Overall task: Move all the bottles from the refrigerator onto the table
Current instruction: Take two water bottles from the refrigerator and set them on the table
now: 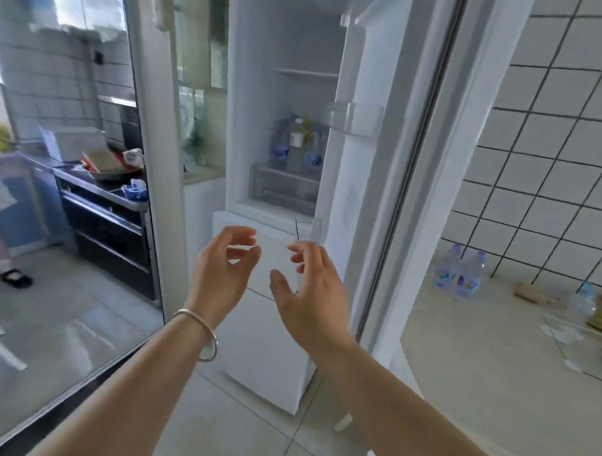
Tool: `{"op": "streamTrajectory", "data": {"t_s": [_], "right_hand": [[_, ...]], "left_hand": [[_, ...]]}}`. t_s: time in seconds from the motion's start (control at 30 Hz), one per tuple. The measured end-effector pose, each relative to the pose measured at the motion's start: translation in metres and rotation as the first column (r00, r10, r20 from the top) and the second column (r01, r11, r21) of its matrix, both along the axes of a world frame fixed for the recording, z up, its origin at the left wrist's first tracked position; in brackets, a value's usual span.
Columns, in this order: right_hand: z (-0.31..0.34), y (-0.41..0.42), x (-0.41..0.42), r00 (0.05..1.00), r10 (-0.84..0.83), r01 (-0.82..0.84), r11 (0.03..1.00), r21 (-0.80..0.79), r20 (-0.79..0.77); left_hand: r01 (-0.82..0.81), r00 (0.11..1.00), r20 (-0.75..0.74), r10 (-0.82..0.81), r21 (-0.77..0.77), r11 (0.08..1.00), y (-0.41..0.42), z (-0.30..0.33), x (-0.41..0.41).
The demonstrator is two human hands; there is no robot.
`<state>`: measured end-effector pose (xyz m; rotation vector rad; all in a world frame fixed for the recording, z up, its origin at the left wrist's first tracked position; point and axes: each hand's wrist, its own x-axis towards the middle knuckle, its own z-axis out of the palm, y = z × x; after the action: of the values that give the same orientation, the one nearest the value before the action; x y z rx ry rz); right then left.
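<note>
The white refrigerator (pixel 267 181) stands ahead with its upper door (pixel 369 164) swung open to the right. On a low shelf inside stand several clear water bottles (pixel 298 146) with blue labels. Two more such bottles (pixel 460 271) stand on the pale table (pixel 474 351) at the right, close to the tiled wall. My left hand (pixel 222 271), with a silver bangle on its wrist, and my right hand (pixel 312 289) are both raised in front of the fridge's lower drawers. Their fingers are loosely curved and hold nothing. Both hands are well below the bottles.
A glass partition (pixel 88 235) at the left separates a kitchen with a dark oven (pixel 105 234) and cluttered counter. A person's leg and black shoe (pixel 14 277) show at far left. On the table's right end lie another bottle (pixel 583 301) and some clutter.
</note>
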<state>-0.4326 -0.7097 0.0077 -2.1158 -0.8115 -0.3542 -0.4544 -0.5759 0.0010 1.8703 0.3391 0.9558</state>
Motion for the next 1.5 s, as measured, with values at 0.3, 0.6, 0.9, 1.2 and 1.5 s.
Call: {"op": "streamTrajectory", "data": {"t_s": [0.3,0.6,0.9,1.2,1.5], "right_hand": [[0.008,0.166,0.074,0.948,-0.237,0.246,0.969,0.019,-0.211],[0.004,0.264,0.191,0.9,-0.33,0.356,0.933,0.043,-0.286],[0.014,0.342,0.365,0.882,-0.347,0.389,0.918,0.077,-0.319],[0.022,0.381,0.503,0.863,-0.419,0.463,0.879,0.112,-0.282],[0.022,0.418,0.635,0.789,-0.54,0.594,0.792,0.141,-0.292]], "left_hand": [[0.133,0.991,-0.027,-0.131,0.059,0.989,0.167,0.022,0.057],[0.214,0.976,-0.025,-0.215,-0.015,0.977,0.27,0.011,0.168],[0.199,0.977,-0.076,-0.197,0.015,0.98,0.347,0.031,0.33],[0.327,0.942,-0.071,-0.328,-0.028,0.945,0.388,0.034,0.485],[0.407,0.906,-0.1,-0.411,-0.058,0.911,0.41,0.045,0.646]]}}
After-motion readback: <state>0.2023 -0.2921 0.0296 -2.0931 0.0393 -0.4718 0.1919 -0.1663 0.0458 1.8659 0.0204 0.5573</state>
